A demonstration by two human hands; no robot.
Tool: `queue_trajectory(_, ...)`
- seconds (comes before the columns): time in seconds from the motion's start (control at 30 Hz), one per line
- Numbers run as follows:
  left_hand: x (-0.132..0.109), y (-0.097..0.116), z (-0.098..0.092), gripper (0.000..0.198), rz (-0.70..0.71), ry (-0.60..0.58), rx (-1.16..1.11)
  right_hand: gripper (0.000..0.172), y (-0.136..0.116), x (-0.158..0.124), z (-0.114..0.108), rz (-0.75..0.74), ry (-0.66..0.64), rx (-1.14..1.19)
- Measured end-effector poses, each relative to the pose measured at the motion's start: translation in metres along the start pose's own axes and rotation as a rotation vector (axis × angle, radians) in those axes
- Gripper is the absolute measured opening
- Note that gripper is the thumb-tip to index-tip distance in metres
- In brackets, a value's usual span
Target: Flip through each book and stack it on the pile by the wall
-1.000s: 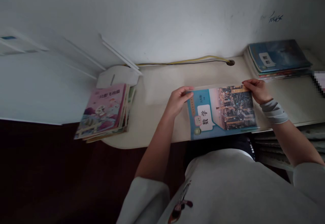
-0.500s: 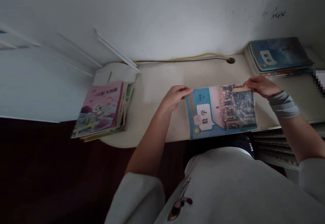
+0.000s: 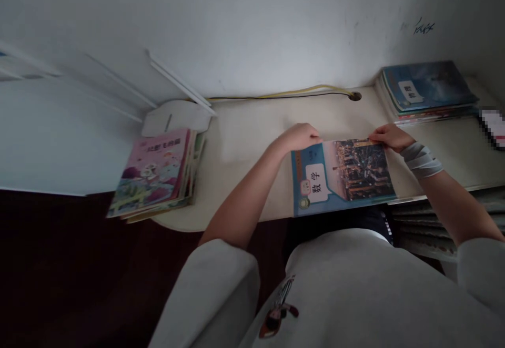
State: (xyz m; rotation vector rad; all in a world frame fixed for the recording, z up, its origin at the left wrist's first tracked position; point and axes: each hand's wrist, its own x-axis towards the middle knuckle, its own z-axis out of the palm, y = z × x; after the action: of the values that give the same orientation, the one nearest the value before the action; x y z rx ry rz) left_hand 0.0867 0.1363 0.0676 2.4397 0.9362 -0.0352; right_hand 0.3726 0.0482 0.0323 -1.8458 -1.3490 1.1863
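1. You are working with a pink picture-book stack (image 3: pixel 148 174) at 10 o'clock, lying beyond your reach on the left end of the pale surface (image 3: pixel 252 127); neither hand is touching it.
2. Your left hand (image 3: pixel 298 137) is curling over the top edge of the maths textbook (image 3: pixel 343 177) at 12 o'clock. Its fingers are closed together, but you cannot tell from this view whether they are gripping the cover.
3. You are lying the textbook flat, with its near edge right at the surface's front edge, so you are working close to the drop.
4. Your right hand (image 3: pixel 390 137) is resting on the book's far corner at 1 o'clock, well apart from the left, with a grey wrist wrap (image 3: pixel 420 160) above it. Whether it is clamping, you cannot tell.
5. You are leaving a blue-covered book stack (image 3: pixel 424 88) untouched, just past 1 o'clock.
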Motion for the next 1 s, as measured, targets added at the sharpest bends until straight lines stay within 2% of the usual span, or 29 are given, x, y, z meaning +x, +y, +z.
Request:
queue_trajectory(0.13, 0.019, 0.025, 0.015, 0.020, 0.060, 0.102, -0.085, 0.036, -0.001, -0.002, -0.006, -0.037, 0.015, -0.109)
queue_trajectory(0.27, 0.027, 0.026, 0.021, 0.019, 0.007, 0.103, -0.242, 0.033, -0.011, -0.004, -0.008, -0.214, 0.039, -0.426)
queue_trajectory(0.33, 0.028, 0.023, 0.021, 0.019, -0.048, 0.059, -0.338, 0.032, -0.021, -0.005, 0.003, -0.326, 0.058, -0.649)
queue_trajectory(0.4, 0.029, 0.021, 0.023, 0.019, -0.116, 0.011, -0.369, 0.031, -0.035, -0.007, 0.023, -0.420, 0.072, -0.822)
queue_trajectory(0.5, 0.030, 0.024, 0.027, 0.017, -0.152, 0.014, -0.232, 0.032, -0.052, -0.008, 0.057, -0.506, 0.049, -0.956)
queue_trajectory(0.6, 0.027, 0.031, 0.033, 0.014, -0.145, 0.097, -0.093, 0.035, -0.056, -0.005, 0.078, -0.544, 0.027, -1.029)
queue_trajectory(0.73, 0.013, 0.042, 0.044, 0.023, -0.150, 0.250, 0.074, 0.033, -0.049, 0.001, 0.080, -0.503, 0.026, -0.977)
queue_trajectory(0.8, 0.003, 0.047, 0.052, 0.029, -0.127, 0.288, 0.197, 0.031, -0.045, 0.003, 0.079, -0.460, 0.045, -0.918)
queue_trajectory(0.9, -0.013, 0.055, 0.067, 0.041, -0.100, 0.265, 0.283, 0.032, -0.042, 0.001, 0.081, -0.447, 0.114, -0.877)
queue_trajectory(1.0, -0.022, 0.060, 0.079, 0.057, -0.115, 0.188, 0.311, 0.038, -0.041, -0.008, 0.090, -0.534, 0.130, -0.919)
